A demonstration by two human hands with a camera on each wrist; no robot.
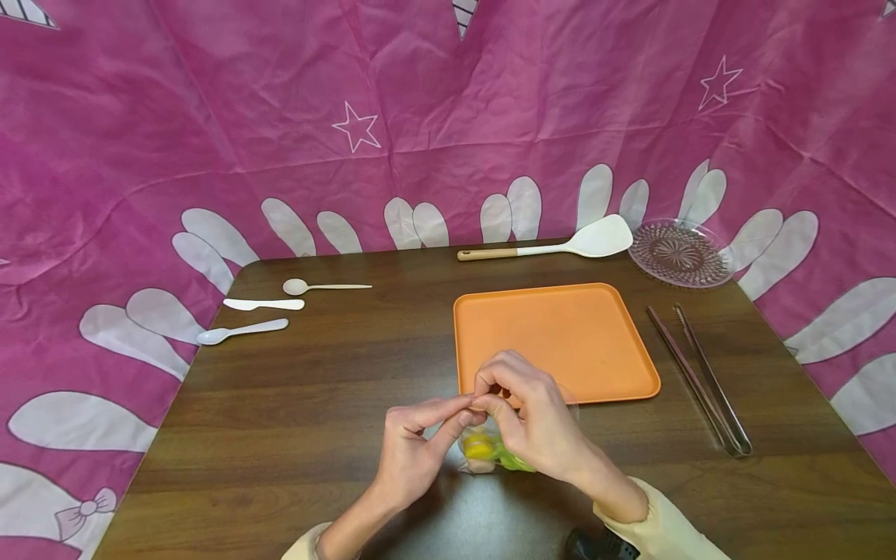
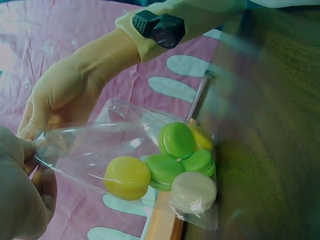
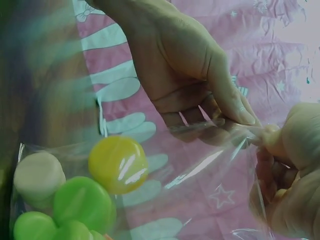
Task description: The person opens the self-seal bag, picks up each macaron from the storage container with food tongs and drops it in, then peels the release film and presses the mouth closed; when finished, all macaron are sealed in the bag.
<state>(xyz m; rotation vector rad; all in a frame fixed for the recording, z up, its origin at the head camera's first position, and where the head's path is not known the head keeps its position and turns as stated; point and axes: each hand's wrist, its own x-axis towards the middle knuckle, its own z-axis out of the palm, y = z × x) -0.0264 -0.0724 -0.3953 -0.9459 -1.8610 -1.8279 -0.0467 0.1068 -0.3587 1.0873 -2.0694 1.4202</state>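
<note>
A clear plastic bag (image 2: pixel 100 147) hangs from both hands, its lower end close over the table. Inside are round macarons: a yellow one (image 2: pixel 127 177), several green ones (image 2: pixel 176 140) and a cream one (image 2: pixel 194 192). My left hand (image 1: pixel 409 459) pinches the bag's top edge between thumb and fingertips. Right beside it, my right hand (image 1: pixel 535 416) pinches the same edge, fingertips meeting the left ones. In the head view, the right hand hides part of the bag and its contents.
An orange tray (image 1: pixel 553 334) lies just beyond the hands. Metal tongs (image 1: pixel 707 389) are to its right; behind it are a white spatula (image 1: pixel 600 236) and a clear plate (image 1: pixel 679 253). At left lie a cream spoon (image 1: pixel 295 287), a knife (image 1: pixel 262 305) and a white spoon (image 1: pixel 245 330).
</note>
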